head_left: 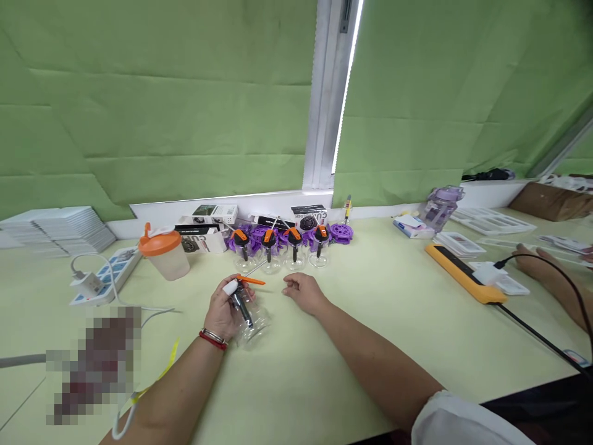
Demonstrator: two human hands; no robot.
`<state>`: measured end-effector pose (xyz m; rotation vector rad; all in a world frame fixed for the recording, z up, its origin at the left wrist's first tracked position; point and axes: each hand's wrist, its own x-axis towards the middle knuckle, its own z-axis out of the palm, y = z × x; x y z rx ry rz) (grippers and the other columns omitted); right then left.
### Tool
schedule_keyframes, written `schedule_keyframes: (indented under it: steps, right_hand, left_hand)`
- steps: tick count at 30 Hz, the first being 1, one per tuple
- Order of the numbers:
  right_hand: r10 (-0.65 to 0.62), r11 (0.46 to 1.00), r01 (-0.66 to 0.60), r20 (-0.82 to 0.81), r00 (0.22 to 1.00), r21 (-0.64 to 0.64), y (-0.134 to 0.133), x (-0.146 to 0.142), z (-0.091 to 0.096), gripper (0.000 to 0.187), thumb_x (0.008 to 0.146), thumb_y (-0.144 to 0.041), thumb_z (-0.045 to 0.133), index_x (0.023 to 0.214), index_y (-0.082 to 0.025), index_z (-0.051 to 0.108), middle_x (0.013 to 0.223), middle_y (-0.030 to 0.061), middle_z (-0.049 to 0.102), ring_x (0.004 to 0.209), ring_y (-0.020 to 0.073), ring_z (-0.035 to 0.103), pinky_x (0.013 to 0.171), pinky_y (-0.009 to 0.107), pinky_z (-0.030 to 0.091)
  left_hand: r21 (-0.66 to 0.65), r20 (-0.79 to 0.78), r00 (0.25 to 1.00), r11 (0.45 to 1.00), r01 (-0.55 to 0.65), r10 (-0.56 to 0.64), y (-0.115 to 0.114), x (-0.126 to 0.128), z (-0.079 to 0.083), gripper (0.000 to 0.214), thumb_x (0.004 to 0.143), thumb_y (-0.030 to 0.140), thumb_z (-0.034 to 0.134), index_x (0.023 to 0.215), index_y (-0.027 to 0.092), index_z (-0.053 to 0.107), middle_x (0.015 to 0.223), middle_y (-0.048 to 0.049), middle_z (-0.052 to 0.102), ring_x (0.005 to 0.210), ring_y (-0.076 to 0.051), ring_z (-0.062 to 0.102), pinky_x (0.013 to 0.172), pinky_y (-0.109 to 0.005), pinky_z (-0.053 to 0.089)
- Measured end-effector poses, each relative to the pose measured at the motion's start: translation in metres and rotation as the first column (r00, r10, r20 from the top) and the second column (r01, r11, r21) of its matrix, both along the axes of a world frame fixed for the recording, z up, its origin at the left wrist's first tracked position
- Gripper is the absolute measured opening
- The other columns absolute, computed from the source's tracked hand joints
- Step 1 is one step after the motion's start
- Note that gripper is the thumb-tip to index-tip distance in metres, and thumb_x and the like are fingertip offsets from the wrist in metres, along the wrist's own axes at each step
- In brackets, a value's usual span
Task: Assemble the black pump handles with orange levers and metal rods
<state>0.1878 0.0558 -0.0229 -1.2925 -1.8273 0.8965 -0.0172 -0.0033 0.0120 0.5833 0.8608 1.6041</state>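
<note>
My left hand (225, 315) is wrapped around a clear jar (254, 327) with a black handle and an orange lever, which it holds tilted over the table. A white covering shows on the thumb of that hand. To the right of the jar, my right hand (303, 293) rests close to the tabletop, fingers loosely curled and apart, with nothing seen in them. Beyond both hands stands a row of several similar clear jars (294, 256) with black handles and orange levers. Thin rods stick up out of them.
Behind the jars lie purple parts (341, 233) and printed boxes (202, 240). An orange-lidded cup (167, 253) and a white power strip (109, 278) stand left. On the right are an orange power strip (463, 275), a purple bottle (442, 207) and another person's hand (540, 266).
</note>
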Motion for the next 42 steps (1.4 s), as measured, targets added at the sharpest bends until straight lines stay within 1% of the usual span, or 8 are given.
schedule_keyframes:
  steps: [4,12,21,24,28,33,39,42]
  right_hand:
    - [0.039,0.973,-0.092,-0.245,0.969,-0.212,-0.015,0.009,0.014,0.038,0.080,-0.051,0.056,0.086,-0.014,0.062,0.075,0.0040,0.062,0.062,0.0128,0.055,0.056,0.025,0.043]
    - [0.114,0.637,-0.571,-0.670,0.734,-0.518,-0.084,-0.001,0.046,0.065,0.069,-0.063,0.065,0.114,-0.023,0.041,0.096,0.0039,0.058,0.073,0.0152,0.064,0.062,0.030,0.050]
    - [0.136,0.833,-0.359,-0.472,0.871,-0.421,-0.087,0.009,0.050,0.052,0.074,-0.047,0.063,0.113,-0.022,0.041,0.087,0.0014,0.052,0.067,0.0129,0.053,0.056,0.027,0.047]
    - [0.248,0.963,-0.261,-0.157,0.956,-0.071,-0.086,0.017,0.054,0.067,0.069,-0.038,0.070,0.127,-0.026,0.038,0.109,0.0069,0.049,0.090,0.0189,0.053,0.076,0.036,0.049]
    - [0.299,0.906,-0.315,0.100,0.949,0.281,-0.082,0.023,0.061,0.077,0.063,-0.033,0.077,0.130,-0.028,0.041,0.133,0.0113,0.034,0.124,0.0292,0.035,0.101,0.047,0.034]
    - [0.286,0.884,-0.357,-0.254,0.924,-0.302,-0.080,0.021,0.060,0.077,0.082,-0.063,0.046,0.142,-0.026,0.016,0.125,0.0165,0.043,0.094,0.0235,0.059,0.078,0.046,0.050]
    - [0.309,0.951,-0.307,-0.205,0.929,0.043,-0.086,0.025,0.062,0.086,0.062,-0.053,0.074,0.134,-0.029,0.035,0.139,0.0126,0.033,0.125,0.0291,0.038,0.100,0.046,0.037]
    - [0.225,0.898,-0.336,-0.362,0.905,-0.284,-0.084,0.022,0.063,0.074,0.077,-0.068,0.048,0.135,-0.026,0.030,0.125,0.0147,0.046,0.106,0.0261,0.055,0.081,0.044,0.050]
  left_hand:
    - [0.020,0.156,0.988,1.000,-0.017,0.013,-0.004,0.001,0.009,0.035,0.064,0.016,0.066,0.098,0.016,0.064,0.075,-0.0034,0.068,0.072,-0.018,0.066,0.077,-0.035,0.055]
    - [0.067,0.216,0.972,0.995,0.074,-0.087,-0.011,0.009,0.011,0.026,0.065,0.013,0.067,0.090,0.018,0.066,0.085,-0.0026,0.066,0.082,-0.015,0.061,0.075,-0.027,0.052]
    - [0.064,-0.669,0.742,0.990,0.124,-0.050,-0.014,0.008,0.012,0.032,0.084,0.044,0.051,0.068,0.017,0.055,0.053,0.0041,0.047,0.045,-0.008,0.043,0.042,-0.019,0.036]
    - [-0.030,-0.715,0.696,0.998,0.060,-0.063,-0.014,0.010,0.014,0.037,0.084,0.050,0.046,0.065,0.019,0.048,0.045,0.0067,0.040,0.035,-0.008,0.037,0.035,-0.020,0.031]
    - [-0.094,-0.633,0.771,0.996,0.004,-0.063,-0.015,0.016,0.016,0.040,0.084,0.051,0.042,0.059,0.020,0.041,0.041,0.0070,0.038,0.031,-0.007,0.033,0.033,-0.020,0.026]
    - [-0.006,-0.660,0.750,0.999,-0.044,0.029,-0.016,0.014,0.009,0.035,0.085,0.047,0.042,0.065,0.019,0.047,0.043,0.0062,0.042,0.035,-0.008,0.038,0.036,-0.020,0.030]
    - [-0.013,-0.653,0.756,0.997,-0.073,0.047,-0.017,0.014,0.008,0.035,0.085,0.048,0.041,0.069,0.019,0.050,0.044,0.0059,0.044,0.035,-0.010,0.040,0.036,-0.021,0.032]
    - [0.002,-0.689,0.724,0.998,-0.059,0.044,-0.020,0.017,0.011,0.036,0.085,0.049,0.041,0.070,0.019,0.051,0.043,0.0056,0.044,0.036,-0.010,0.042,0.037,-0.021,0.033]
